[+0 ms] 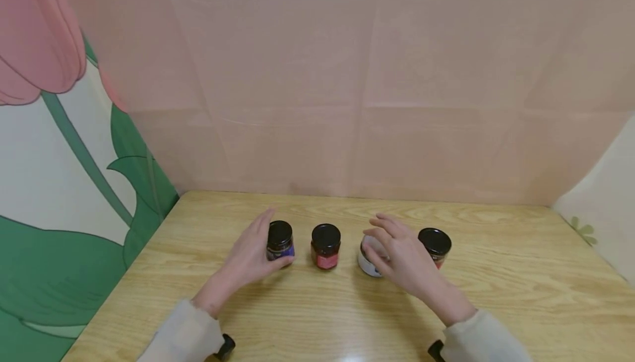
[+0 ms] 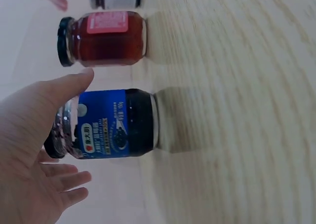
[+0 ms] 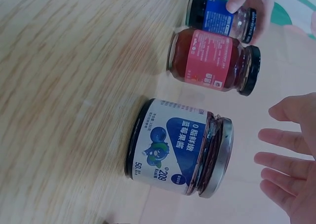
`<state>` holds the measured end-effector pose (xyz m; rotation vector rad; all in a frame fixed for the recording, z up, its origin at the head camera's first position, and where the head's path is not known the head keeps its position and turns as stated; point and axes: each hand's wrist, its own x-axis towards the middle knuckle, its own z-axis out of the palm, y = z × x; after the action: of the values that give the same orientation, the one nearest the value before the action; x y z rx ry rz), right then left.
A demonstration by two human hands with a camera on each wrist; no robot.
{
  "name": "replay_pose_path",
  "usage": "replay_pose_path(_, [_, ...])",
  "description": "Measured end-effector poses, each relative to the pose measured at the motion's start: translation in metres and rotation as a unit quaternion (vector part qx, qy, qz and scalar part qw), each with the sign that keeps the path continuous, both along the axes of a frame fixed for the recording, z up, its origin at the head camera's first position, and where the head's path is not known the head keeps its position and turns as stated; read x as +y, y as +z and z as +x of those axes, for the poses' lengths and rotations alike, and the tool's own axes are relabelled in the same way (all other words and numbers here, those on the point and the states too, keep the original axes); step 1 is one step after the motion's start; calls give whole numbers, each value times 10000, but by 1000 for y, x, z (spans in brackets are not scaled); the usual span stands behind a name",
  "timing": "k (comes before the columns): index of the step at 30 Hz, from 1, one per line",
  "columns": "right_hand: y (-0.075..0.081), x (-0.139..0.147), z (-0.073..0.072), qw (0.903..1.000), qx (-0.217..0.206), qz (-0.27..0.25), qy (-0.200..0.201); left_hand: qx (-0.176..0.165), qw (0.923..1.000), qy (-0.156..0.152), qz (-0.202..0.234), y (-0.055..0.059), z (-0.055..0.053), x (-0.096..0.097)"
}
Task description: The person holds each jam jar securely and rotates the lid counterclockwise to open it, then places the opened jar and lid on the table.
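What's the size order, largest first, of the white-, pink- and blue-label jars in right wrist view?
1. White-label jar
2. Pink-label jar
3. Blue-label jar, partly covered by the left hand
Apparent only; nearness leaves true sizes unsure.

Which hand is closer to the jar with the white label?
Right. The right hand hovers just above the white-labelled jar; the left hand is at the blue-labelled jar, beyond the pink-labelled jar.

On the white-labelled jar [image 3: 177,150], right of centre, “蓝莓果酱” and “209 Kcal” can be read. On the blue-labelled jar [image 2: 108,124], at left, “150g” is printed. On the pink-labelled jar [image 3: 215,60], between these, “JAM” is faintly printed.
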<state>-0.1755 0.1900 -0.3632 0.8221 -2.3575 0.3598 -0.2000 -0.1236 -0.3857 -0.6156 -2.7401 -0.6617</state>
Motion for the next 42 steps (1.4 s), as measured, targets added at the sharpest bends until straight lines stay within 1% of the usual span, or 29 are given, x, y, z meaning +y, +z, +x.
replay_pose_path(3, [1, -1, 1, 10000, -1, 45, -26, -567, 9976, 108, 390, -3, -1, -1])
replay_pose_path(6, [1, 0, 3, 9999, -49, 84, -51, -956, 9916, 183, 847, -7, -3, -2])
replay_pose_path(12, [2, 0, 5, 9998, -144, 148, -63, -1227, 9761, 179, 1787, -15, -4, 1])
replay_pose_path(16, [2, 1, 6, 9997, -168, 152, -79, -1385, 9654, 313, 2188, -21, -6, 2])
replay_pose_path(20, [2, 2, 6, 9997, -204, 148, -79, -1525, 9568, 430, 2436, -25, -6, 2])
replay_pose_path(23, [1, 2, 6, 9997, -212, 134, -59, -1606, 9516, 421, 2585, -27, -5, 2])
replay_pose_path(25, [1, 2, 6, 9997, -216, 131, -53, -1653, 9483, 363, 2684, -29, -6, 2])
replay_pose_path(27, [1, 2, 6, 9996, -237, 131, -64, -1646, 9483, 317, 2696, -32, -7, 2])
replay_pose_path(31, [2, 2, 6, 9995, -267, 123, -93, -1752, 9442, 261, 2777, -36, -9, 3])
replay_pose_path(34, [2, 3, 6, 9996, -234, 78, -98, -1919, 9380, 302, 2872, -38, -10, 3])
replay_pose_path(37, [0, 4, 6, 9998, -184, 37, -93, -1949, 9378, 327, 2853, -39, -10, 3])
replay_pose_path(38, [0, 4, 6, 9998, -177, 25, -92, -1975, 9366, 339, 2875, -39, -10, 3])
replay_pose_path(41, [-1, 5, 5, 9998, -164, 7, -90, -1912, 9399, 307, 2813, -40, -9, 2])
replay_pose_path(42, [-1, 5, 5, 9998, -168, 3, -86, -1928, 9391, 319, 2826, -40, -9, 2])
